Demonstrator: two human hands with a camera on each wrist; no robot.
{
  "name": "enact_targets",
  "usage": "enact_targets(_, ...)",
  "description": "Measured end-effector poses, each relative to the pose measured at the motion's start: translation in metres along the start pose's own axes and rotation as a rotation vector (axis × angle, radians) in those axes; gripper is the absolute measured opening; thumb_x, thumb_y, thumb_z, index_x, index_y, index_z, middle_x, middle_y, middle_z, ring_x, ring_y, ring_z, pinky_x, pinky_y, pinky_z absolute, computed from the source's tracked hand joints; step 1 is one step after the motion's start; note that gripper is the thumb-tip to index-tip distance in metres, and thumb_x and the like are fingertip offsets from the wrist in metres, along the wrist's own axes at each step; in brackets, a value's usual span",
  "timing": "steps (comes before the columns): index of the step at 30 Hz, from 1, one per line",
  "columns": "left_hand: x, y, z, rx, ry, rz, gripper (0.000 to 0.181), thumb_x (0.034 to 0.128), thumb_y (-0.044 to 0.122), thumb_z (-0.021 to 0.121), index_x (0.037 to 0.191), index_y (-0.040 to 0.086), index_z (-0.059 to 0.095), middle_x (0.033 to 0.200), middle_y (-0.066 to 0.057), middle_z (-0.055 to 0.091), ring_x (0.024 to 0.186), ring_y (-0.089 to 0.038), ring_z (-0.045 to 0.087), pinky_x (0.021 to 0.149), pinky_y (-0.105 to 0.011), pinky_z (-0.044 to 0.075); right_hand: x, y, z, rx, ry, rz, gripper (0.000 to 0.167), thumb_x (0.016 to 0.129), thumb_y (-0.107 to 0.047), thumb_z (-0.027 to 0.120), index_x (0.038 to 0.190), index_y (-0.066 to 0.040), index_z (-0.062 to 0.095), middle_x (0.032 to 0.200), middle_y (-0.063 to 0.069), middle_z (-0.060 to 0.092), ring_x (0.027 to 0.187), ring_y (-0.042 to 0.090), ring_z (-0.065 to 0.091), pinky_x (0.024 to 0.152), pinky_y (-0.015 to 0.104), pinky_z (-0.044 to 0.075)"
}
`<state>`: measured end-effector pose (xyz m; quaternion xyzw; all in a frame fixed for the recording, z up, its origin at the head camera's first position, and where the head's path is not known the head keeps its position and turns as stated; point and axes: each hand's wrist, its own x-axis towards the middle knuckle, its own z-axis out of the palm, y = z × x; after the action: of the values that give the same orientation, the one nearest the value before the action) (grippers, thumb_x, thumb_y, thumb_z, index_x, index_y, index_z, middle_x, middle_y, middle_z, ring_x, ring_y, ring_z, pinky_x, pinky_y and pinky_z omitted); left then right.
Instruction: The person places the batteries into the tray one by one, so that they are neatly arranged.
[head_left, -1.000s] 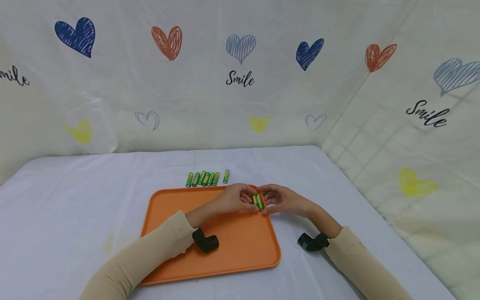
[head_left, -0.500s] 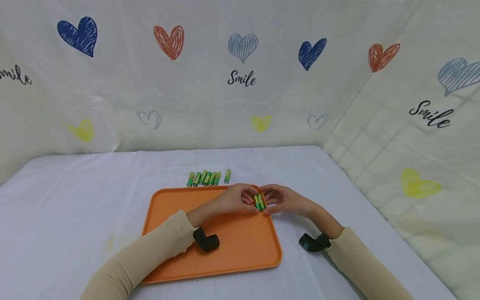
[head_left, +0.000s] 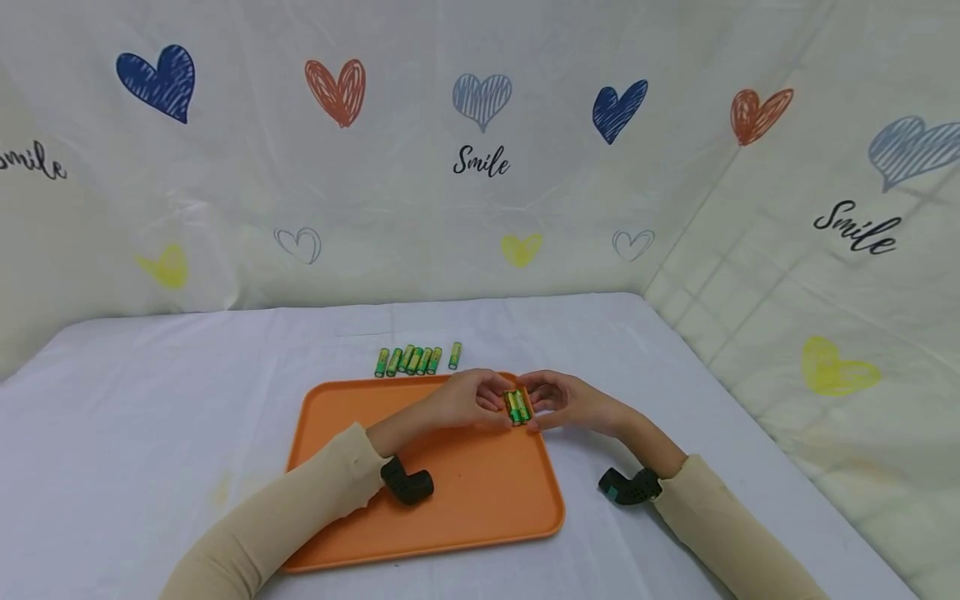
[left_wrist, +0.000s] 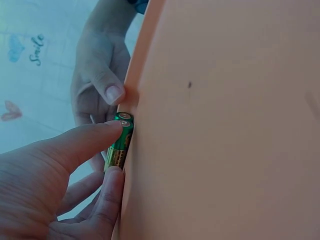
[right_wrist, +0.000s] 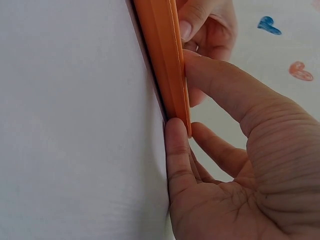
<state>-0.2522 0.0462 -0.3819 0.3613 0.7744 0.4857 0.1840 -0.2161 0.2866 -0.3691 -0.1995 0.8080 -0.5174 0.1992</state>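
Observation:
Inside the far right corner of the orange tray (head_left: 480, 500) lie at least two green and yellow batteries (head_left: 517, 407), side by side against the rim. My left hand (head_left: 468, 398) pinches at them from the left. In the left wrist view, its thumb covers part of the battery ends (left_wrist: 125, 120), and a finger lies lower along their side. My right hand (head_left: 573, 402) holds the tray's right rim from outside. Thumb and fingertips touch the rim (right_wrist: 170, 75) in the right wrist view, which hides the batteries. Several more batteries (head_left: 408, 360) lie in a row behind the tray.
A white cloth (head_left: 150, 433) covers the table under the tray. One battery (head_left: 455, 356) lies slightly apart, at the row's right end. Each wrist wears a black camera mount (head_left: 407, 482). Behind the table hangs a pale curtain (head_left: 420, 192) with hearts.
The batteries in the tray now lie closer together with their near ends more level. My left thumb has drawn slightly left of them. My right hand stays at the rim.

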Motion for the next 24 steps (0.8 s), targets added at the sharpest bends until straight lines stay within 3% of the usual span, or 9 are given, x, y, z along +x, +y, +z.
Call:
enact_targets(12, -0.007, -0.004, -0.014, 0.012, -0.009, -0.032, 0.048, 0.0830, 0.015, 0.079, 0.125, 0.001, 0.060, 0.116, -0.010, 0.065, 0.098, -0.016, 0.065, 0.086, -0.026, 0.054, 0.002, 0.002, -0.002, -0.018, 0.003, 0.027, 0.070, 0.084, -0.013, 0.078, 0.142, 0.002, 0.042, 0.132, 0.016, 0.051, 0.112, 0.027, 0.051, 0.092, 0.021, 0.049)
enact_targets(24, -0.018, -0.006, -0.031, -0.014, -0.050, -0.020, 0.046, 0.0848, 0.013, 0.077, 0.124, -0.002, 0.060, 0.115, -0.013, 0.065, 0.098, -0.018, 0.066, 0.086, -0.027, 0.054, 0.001, 0.002, -0.002, -0.023, 0.005, 0.028, 0.070, 0.084, -0.014, 0.078, 0.143, 0.001, 0.042, 0.132, 0.017, 0.051, 0.111, 0.026, 0.051, 0.092, 0.021, 0.049)
